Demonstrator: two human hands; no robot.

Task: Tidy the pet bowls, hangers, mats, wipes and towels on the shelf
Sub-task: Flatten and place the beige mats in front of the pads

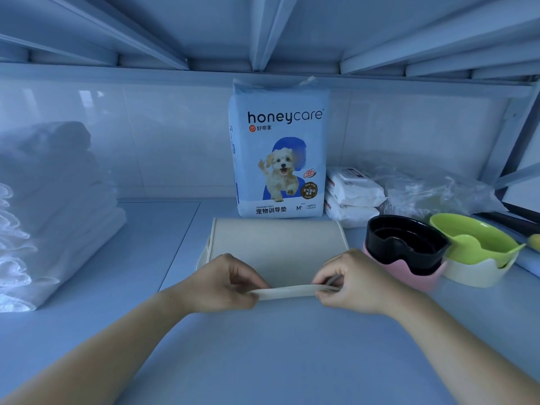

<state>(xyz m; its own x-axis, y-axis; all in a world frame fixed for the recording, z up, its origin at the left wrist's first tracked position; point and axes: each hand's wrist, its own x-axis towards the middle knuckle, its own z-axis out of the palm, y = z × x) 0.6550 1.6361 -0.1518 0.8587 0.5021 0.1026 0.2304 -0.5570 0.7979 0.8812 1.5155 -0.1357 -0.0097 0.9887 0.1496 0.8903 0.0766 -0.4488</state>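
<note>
— Where was the mat (277,247)?
— Flat on the shelf (263,352), before the pad pack (280,147). Left hand (230,283) and right hand (347,283) pinched its near edge, lifted slightly.
— Room beside?
— Towels (43,229) well apart at left; bowls (406,247) just beside its right edge.

Both bare forearms stretched forward from the lower corners, angling in toward each other. The left hand (225,283) and right hand (352,283) sat knuckles up, each pinching the near edge of the mat (277,249) between thumb and curled fingers.
</note>
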